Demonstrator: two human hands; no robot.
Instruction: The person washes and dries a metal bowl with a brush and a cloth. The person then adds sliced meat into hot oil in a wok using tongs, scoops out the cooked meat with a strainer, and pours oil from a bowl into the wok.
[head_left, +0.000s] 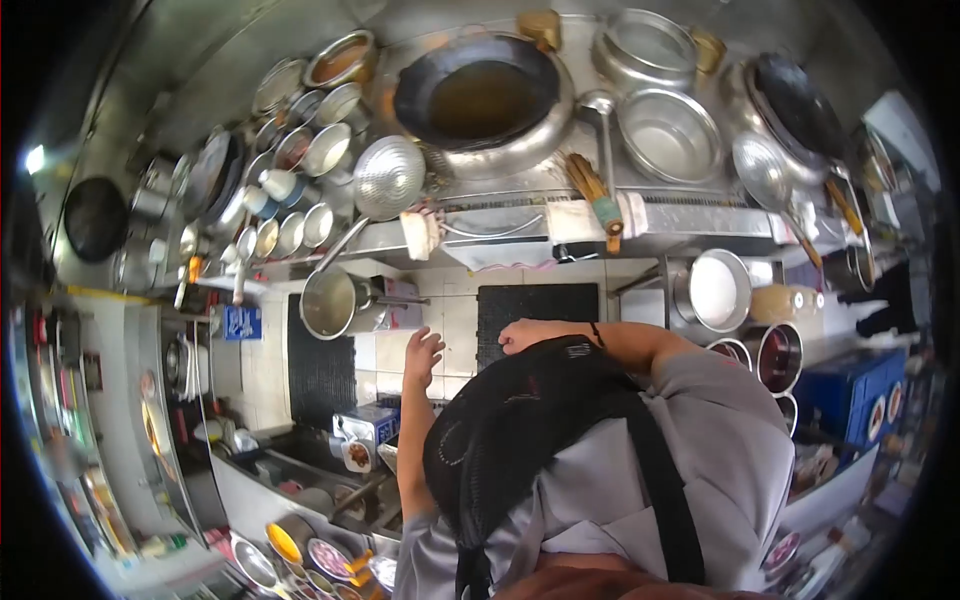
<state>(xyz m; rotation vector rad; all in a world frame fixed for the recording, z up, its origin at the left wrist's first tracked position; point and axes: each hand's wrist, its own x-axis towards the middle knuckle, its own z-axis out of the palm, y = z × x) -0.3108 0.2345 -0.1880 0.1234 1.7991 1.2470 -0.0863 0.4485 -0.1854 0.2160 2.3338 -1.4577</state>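
Note:
My left hand (423, 357) is raised in front of the apron, fingers bent and slightly apart, with nothing in it. My right hand (521, 336) is beside the top of the black apron (520, 420), its fingers curled in loosely; I see nothing in them. Neither hand touches the cooking range. Nearest the left hand is a metal pot (329, 303), low by the range front. Beyond both hands, a large black wok (475, 100) with dark liquid sits on the range. A perforated skimmer (388, 178) lies to its left, its handle sticking out over the edge.
Right of the wok are a ladle (598, 103), a bamboo brush (592, 196) and a wide metal pot (670, 135). Another wok (795, 105) stands far right. Several seasoning containers (326, 148) crowd the left. Black mats (535, 310) cover parts of the tiled floor.

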